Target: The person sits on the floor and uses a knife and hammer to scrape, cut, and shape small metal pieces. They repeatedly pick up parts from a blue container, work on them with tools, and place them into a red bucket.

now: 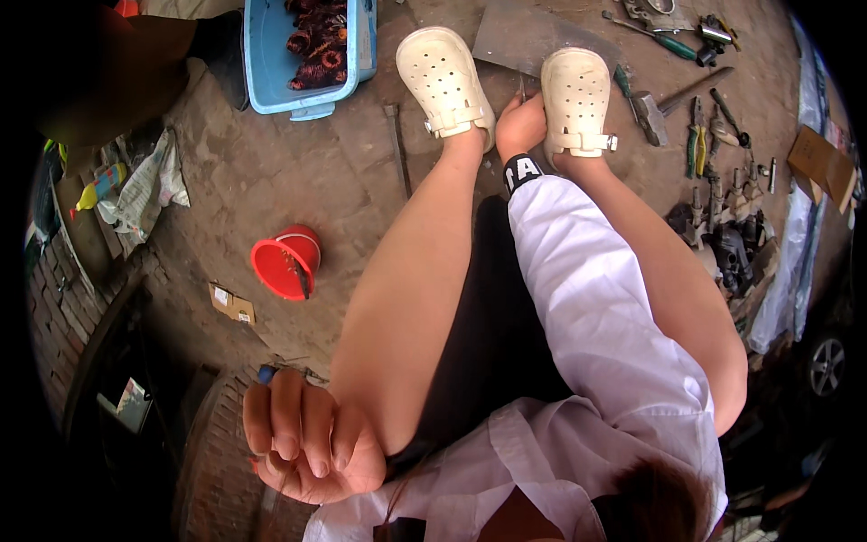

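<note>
My right hand (522, 124) reaches down between the two cream clogs (442, 79), its fingers closed round a thin, pointed metal piece (522, 88). Only the tip of that piece shows. Just beyond it, a flat grey sheet (519, 38) lies on the ground, partly under the right clog. My left hand (314, 438) is raised beside my left knee, palm up with the fingers curled in. A small blue end (266, 373) shows behind its knuckles; whatever the fingers close on is mostly hidden.
A blue tub (302, 101) with dark reddish coils stands far left. Nearer is a red bucket (287, 264) with a dark tool in it. A metal bar (397, 149) lies by the left clog. On the right are a hammer (648, 117), pliers (696, 140) and metal parts (727, 244).
</note>
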`<action>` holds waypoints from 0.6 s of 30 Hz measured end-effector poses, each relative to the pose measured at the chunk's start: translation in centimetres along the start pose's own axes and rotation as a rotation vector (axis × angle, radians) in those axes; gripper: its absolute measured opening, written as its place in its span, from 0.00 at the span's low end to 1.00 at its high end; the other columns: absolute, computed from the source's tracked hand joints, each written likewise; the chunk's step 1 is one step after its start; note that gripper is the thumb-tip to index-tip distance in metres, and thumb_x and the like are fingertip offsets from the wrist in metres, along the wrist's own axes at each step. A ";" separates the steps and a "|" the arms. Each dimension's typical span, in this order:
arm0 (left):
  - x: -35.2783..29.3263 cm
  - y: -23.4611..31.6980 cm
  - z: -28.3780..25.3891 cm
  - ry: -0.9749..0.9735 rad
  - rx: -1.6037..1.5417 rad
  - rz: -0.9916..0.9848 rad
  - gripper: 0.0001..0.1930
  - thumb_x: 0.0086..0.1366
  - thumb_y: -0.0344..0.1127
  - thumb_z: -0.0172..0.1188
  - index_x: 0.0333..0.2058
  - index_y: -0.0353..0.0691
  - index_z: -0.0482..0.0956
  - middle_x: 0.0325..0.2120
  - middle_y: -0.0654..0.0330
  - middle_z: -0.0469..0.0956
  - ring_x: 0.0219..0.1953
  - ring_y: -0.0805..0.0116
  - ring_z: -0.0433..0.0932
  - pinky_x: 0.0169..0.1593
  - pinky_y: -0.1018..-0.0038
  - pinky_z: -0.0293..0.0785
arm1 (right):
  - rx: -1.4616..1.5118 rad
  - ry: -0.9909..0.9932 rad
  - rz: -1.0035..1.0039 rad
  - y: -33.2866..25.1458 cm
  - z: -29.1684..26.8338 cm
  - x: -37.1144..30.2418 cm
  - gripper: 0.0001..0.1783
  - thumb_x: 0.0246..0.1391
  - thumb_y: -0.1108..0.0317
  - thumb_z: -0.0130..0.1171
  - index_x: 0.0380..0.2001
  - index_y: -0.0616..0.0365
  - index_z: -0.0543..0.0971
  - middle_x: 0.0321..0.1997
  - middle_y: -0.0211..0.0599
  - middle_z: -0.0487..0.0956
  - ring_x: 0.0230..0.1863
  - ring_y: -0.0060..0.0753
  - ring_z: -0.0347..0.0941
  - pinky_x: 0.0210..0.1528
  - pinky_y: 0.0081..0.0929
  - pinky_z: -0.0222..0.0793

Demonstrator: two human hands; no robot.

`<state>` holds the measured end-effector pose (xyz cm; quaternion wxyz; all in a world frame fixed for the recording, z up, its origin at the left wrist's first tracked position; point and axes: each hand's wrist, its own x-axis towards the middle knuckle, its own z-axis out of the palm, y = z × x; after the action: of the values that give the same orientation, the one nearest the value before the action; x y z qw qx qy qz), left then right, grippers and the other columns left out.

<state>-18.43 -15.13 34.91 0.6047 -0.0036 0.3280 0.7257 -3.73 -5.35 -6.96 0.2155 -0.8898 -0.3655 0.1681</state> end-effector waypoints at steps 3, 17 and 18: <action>0.0 0.2 -0.2 -0.014 -0.011 -0.003 0.12 0.57 0.22 0.54 0.36 0.43 0.64 0.30 0.61 0.63 0.24 0.73 0.64 0.27 0.75 0.61 | -0.047 0.001 -0.046 -0.5 0.1 0.1 0.12 0.50 0.66 0.58 0.33 0.64 0.72 0.31 0.54 0.77 0.32 0.57 0.75 0.36 0.47 0.68; 0.5 0.6 -0.6 -0.082 0.044 -0.125 0.09 0.61 0.28 0.50 0.40 0.37 0.65 0.31 0.62 0.62 0.31 0.73 0.61 0.36 0.76 0.60 | 1.253 -1.074 0.394 -8.0 -11.4 -1.7 0.11 0.60 0.64 0.52 0.29 0.62 0.71 0.19 0.24 0.67 0.17 0.18 0.58 0.18 0.19 0.52; 0.5 0.4 -0.5 -0.090 0.061 -0.142 0.10 0.61 0.27 0.49 0.41 0.36 0.65 0.32 0.62 0.61 0.31 0.73 0.61 0.37 0.76 0.60 | 1.370 -1.228 0.317 -9.9 -14.2 -1.7 0.11 0.61 0.64 0.51 0.29 0.61 0.72 0.18 0.20 0.63 0.17 0.14 0.53 0.18 0.15 0.47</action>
<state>-19.12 -14.91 34.53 0.6685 0.0240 0.3214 0.6702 -4.09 -3.90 10.42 0.4367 -0.3633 -0.1110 0.8155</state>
